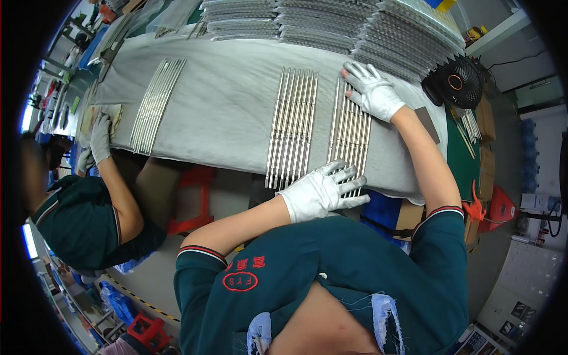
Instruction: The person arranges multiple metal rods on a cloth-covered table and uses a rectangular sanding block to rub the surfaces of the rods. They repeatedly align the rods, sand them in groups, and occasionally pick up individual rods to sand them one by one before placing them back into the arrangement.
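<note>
Slim, shiny metal rods with darker ring-like joints lie side by side in a row (350, 127) on the grey cloth in front of me. My right hand (374, 92), in a white glove with two bare fingertips, rests flat over the far end of this row. At the near end, by the table edge, my gloved left hand (319, 192) touches the rods with its fingers spread. Neither hand is closed around a rod. Just left of them lies a second row of similar rods (293, 127), apart from my hands. Farther left is a third row (158, 106), slightly slanted.
Stacks of clear plastic trays (322, 23) line the table's far side. A black fan (455, 83) stands at the right, with a dark flat piece (427, 125) nearer me. At the left, a co-worker's gloved hand (100, 137) is over a small pad. A red stool (198, 198) stands below.
</note>
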`<move>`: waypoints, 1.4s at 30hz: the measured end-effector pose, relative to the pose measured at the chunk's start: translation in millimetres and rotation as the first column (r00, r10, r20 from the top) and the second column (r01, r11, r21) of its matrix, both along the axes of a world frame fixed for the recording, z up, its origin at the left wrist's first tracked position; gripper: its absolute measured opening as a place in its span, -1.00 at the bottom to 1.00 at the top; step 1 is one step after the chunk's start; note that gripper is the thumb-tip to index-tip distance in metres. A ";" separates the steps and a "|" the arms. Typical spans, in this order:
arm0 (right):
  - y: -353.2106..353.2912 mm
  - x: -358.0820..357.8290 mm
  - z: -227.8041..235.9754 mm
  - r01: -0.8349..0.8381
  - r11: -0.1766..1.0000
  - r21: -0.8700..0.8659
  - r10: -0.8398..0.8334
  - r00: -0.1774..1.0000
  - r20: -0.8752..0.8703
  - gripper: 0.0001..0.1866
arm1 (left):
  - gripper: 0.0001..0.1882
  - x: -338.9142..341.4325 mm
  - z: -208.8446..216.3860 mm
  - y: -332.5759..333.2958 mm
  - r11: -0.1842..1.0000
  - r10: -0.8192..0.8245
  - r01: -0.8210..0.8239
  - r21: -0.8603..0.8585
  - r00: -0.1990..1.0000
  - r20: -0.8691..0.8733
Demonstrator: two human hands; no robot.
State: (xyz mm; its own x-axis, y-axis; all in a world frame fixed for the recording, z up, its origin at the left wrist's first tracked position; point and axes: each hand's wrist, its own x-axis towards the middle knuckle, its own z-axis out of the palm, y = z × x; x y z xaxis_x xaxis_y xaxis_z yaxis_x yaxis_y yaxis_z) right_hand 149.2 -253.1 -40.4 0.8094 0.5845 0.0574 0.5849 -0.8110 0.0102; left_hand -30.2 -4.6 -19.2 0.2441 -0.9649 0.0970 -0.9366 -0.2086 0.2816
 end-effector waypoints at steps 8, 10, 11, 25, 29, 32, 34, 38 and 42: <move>25.0 11.4 4.1 -0.114 0.978 0.173 0.102 0.992 0.076 -0.32 | -0.14 1.2 17.8 53.8 0.952 0.307 -0.307 0.000 0.952 0.019; 60.1 18.8 4.2 -0.111 0.981 0.156 0.106 0.994 0.038 -0.32 | -0.14 0.5 16.1 67.2 0.928 0.371 -0.371 -0.011 0.928 0.015; 77.7 21.8 8.4 -0.102 0.981 0.168 0.100 0.995 0.017 -0.31 | -0.14 -0.1 16.1 72.2 0.915 0.404 -0.404 -0.015 0.915 0.013; 119.9 47.0 2.1 -0.169 0.985 0.030 0.170 0.985 -0.028 -0.28 | -0.17 -0.3 5.8 67.4 0.947 0.321 -0.320 0.007 0.947 -0.030; 95.6 40.8 5.8 -0.168 0.985 -0.024 0.168 0.986 -0.020 -0.29 | -0.18 0.7 0.0 49.1 0.974 0.227 -0.226 0.011 0.973 -0.042; 81.8 39.2 5.3 -0.166 0.985 -0.038 0.165 0.986 -0.010 -0.29 | -0.18 2.2 -1.3 41.3 0.984 0.180 -0.179 0.020 0.983 -0.030; 79.8 39.4 4.4 -0.170 0.984 -0.047 0.170 0.985 -0.009 -0.29 | -0.19 1.8 1.7 40.0 0.984 0.175 -0.174 0.030 0.984 -0.040; 91.7 40.2 2.7 -0.153 0.988 0.024 0.154 0.988 -0.023 -0.28 | -0.23 0.9 -0.2 48.8 0.974 0.226 -0.227 -0.012 0.971 -0.074; 112.6 44.8 0.6 -0.141 0.989 0.041 0.141 0.990 -0.015 -0.28 | -0.26 0.4 5.4 65.7 0.954 0.299 -0.300 -0.013 0.953 -0.040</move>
